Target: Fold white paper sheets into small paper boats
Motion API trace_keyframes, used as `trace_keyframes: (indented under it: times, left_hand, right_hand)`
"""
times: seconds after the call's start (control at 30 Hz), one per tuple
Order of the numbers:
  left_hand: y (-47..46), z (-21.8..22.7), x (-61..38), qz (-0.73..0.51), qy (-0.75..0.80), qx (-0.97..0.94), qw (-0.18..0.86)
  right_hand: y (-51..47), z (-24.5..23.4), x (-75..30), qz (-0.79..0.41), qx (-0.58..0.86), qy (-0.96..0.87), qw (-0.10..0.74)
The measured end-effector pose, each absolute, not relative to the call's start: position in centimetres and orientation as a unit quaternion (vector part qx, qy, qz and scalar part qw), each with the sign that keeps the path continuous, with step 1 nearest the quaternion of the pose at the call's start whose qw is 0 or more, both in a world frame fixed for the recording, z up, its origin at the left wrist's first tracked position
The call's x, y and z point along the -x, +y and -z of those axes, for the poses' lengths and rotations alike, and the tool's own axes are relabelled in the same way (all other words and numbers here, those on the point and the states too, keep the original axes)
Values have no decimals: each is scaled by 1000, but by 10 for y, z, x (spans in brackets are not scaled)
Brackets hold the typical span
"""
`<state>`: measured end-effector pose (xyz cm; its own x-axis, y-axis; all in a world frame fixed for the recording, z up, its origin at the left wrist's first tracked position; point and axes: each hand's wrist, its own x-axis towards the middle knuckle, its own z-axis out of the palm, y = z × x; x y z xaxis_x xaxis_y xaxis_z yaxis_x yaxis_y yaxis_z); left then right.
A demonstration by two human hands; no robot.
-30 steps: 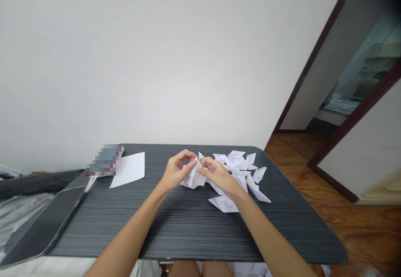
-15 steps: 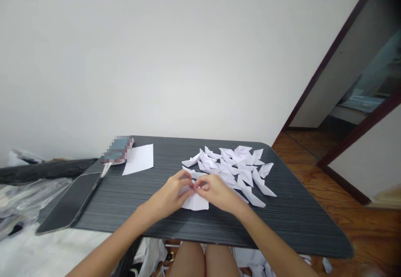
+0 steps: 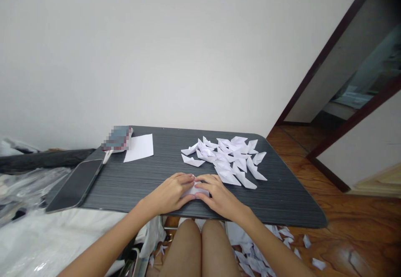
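Note:
A small white sheet of paper (image 3: 196, 190), partly folded, lies on the dark table near its front edge. My left hand (image 3: 176, 191) grips its left side, thumb at the near edge and fingers on the far edge. On the right side my right hand (image 3: 216, 193) holds it the same way, the fingertips of both hands almost meeting. Fingers hide much of the paper. Just beyond them spreads a pile of folded white paper boats (image 3: 227, 156), one boat (image 3: 192, 160) lying apart at the pile's left.
A dark tablet (image 3: 75, 185) lies at the table's left edge. Behind it are a blurred-out packet (image 3: 117, 138) and a flat white sheet (image 3: 139, 147). More folded papers (image 3: 253, 256) lie on the floor below. A white wall (image 3: 194, 51) stands behind the table (image 3: 275, 202).
Both hands have shifted from pinching the paper's top middle to pressing along its two sides. Less of the paper shows now. The camera view has tilted down, revealing more floor.

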<state>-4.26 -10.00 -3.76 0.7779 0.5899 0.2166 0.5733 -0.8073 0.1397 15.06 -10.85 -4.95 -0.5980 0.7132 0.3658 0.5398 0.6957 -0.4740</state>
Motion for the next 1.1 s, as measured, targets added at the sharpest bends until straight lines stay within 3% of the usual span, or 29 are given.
trace_keyframes:
  times: [0.3,0.57,0.8,0.93,1.1]
  left_hand:
    - [-96,52,42,-116,251,-958,-77]
    - [-92,53,45,-118,220,-965,-86]
    - [-94,56,46,-109,166,-968,-155]
    - [-98,55,52,-117,168,-970,-129]
    - [-102,53,52,-186,282,-941,11]
  right_hand:
    - [-108,60,-149,-68,326,-912,239]
    - [-108,52,-156,-123,301,-908,264]
    - [-111,61,-149,-27,316,-914,254]
    - [-112,67,-149,-35,319,-907,272]
    - [-111,66,-151,-135,345,-869,329]
